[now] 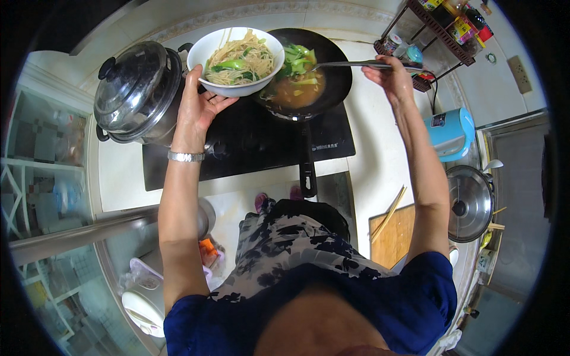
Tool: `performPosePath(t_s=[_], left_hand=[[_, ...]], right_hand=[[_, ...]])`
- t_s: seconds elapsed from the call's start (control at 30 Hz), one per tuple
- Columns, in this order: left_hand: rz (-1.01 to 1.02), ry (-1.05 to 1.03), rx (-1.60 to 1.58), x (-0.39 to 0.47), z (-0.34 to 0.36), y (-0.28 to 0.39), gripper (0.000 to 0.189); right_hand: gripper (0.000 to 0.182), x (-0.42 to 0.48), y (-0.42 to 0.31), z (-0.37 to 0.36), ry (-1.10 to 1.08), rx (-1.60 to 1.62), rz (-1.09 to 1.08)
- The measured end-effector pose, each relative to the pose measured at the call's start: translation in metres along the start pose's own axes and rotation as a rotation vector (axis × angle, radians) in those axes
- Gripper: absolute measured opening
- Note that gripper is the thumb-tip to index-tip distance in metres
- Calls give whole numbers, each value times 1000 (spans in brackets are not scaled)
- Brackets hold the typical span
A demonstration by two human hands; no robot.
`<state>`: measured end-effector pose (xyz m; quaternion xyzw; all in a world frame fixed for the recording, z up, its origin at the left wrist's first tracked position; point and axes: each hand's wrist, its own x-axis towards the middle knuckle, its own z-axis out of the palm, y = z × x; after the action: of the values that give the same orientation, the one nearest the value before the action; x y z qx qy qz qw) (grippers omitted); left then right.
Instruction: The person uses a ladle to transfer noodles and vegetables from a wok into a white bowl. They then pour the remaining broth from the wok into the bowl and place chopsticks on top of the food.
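Note:
My left hand (198, 104) holds a white bowl (238, 91) from below and at its left rim. Enoki mushrooms (251, 53) and leafy greens fill the bowl, which is held beside and partly over the left edge of a black frying pan (336, 66). In the pan lie green leafy vegetables (298, 60) and brown broth (298, 94). My right hand (394, 78) grips the handle of a metal spatula or ladle (352, 64), its head among the greens. The pan stands on a black cooktop (249, 133), its handle pointing towards me.
A lidded steel pot (138, 98) stands at the left. On the right are a condiment rack (438, 31), a blue pitcher (449, 133), a glass pan lid (470, 204), and a wooden cutting board (392, 236) with chopsticks (389, 213) across its edge.

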<state>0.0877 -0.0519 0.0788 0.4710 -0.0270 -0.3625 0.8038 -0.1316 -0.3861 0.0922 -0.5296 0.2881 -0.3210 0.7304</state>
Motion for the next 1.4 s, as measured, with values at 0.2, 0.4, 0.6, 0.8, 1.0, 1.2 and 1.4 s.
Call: performPosePath(t_s=[0.2, 0.4, 0.6, 0.8, 1.0, 1.2, 1.4], left_hand=[[-15, -24, 9, 4, -1, -10, 72], [-72, -113, -15, 14, 10, -24, 82], [-61, -123, 12, 16, 36, -38, 78], [-80, -155, 19, 17, 43, -42, 74], [-62, -178, -5, 15, 30, -43, 71], [-36, -159, 42, 7, 34, -37, 78], [-125, -155, 43, 6, 34, -22, 83]], right_hand=[[32, 0, -78, 3, -43, -114, -112], [34, -6, -151, 26, -146, -207, -256], [40, -23, -165, 56, -220, -366, -270], [22, -95, -110, 102, -338, -719, -628], [28, -147, -123, 110, -731, -1371, -1434], [31, -133, -123, 92, -566, -1303, -1422], [25, -73, -107, 73, -581, -1226, -1233]])
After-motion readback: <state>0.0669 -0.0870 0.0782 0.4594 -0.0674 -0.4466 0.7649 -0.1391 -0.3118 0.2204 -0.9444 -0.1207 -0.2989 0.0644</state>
